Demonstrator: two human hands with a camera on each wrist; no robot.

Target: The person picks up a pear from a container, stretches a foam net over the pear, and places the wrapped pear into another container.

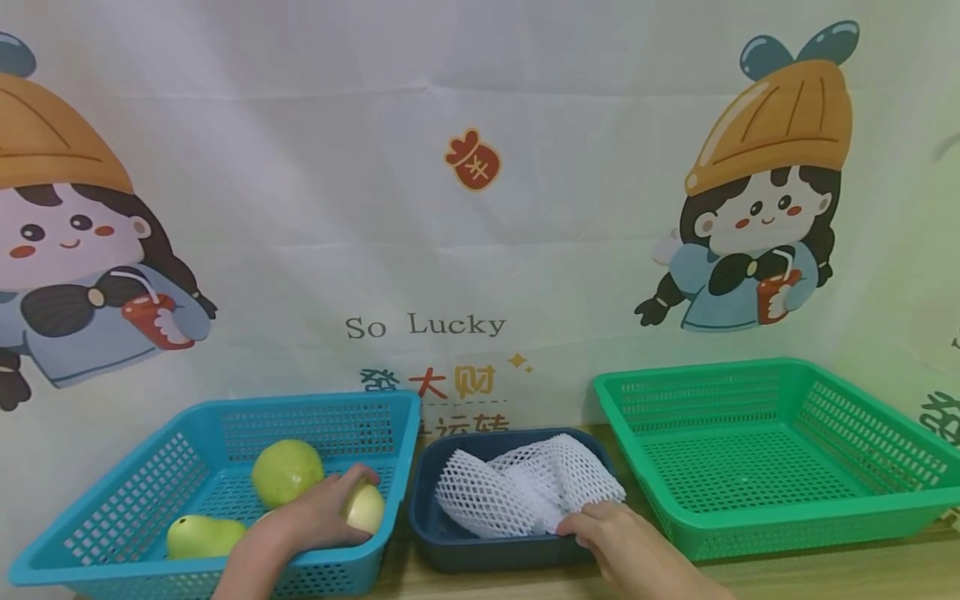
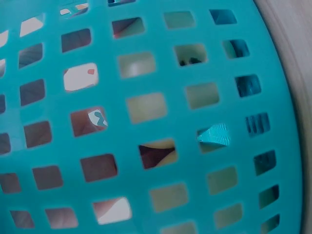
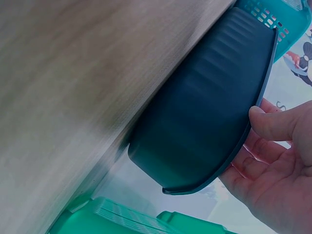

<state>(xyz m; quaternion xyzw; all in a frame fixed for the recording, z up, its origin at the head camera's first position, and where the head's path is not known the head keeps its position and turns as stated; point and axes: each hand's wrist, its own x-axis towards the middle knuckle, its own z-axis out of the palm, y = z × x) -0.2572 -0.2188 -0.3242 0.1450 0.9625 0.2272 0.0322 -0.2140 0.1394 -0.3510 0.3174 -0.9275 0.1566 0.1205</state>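
Note:
My left hand [image 1: 318, 512] reaches into the blue basket [image 1: 213, 575] and grips a pale yellow round fruit [image 1: 366, 508] near its right wall. A green pear [image 1: 202, 537] and a round green fruit [image 1: 288, 473] lie to the left. The basket wall [image 2: 112, 146] fills the left wrist view, with hand and fruit showing only through its holes. My right hand [image 1: 622, 537] is at the near right rim of the dark blue tub [image 1: 480, 557], thumb [image 3: 273, 124] by the rim and fingers behind. White foam net sleeves [image 1: 487, 500] lie under its fingertips; I cannot tell whether it holds one.
A green basket [image 1: 697, 521] stands right of the tub, the blue basket left of it. All rest on a wooden table [image 1: 465, 585]. Behind them hangs a pale cloth [image 1: 322, 192] printed with cartoon figures.

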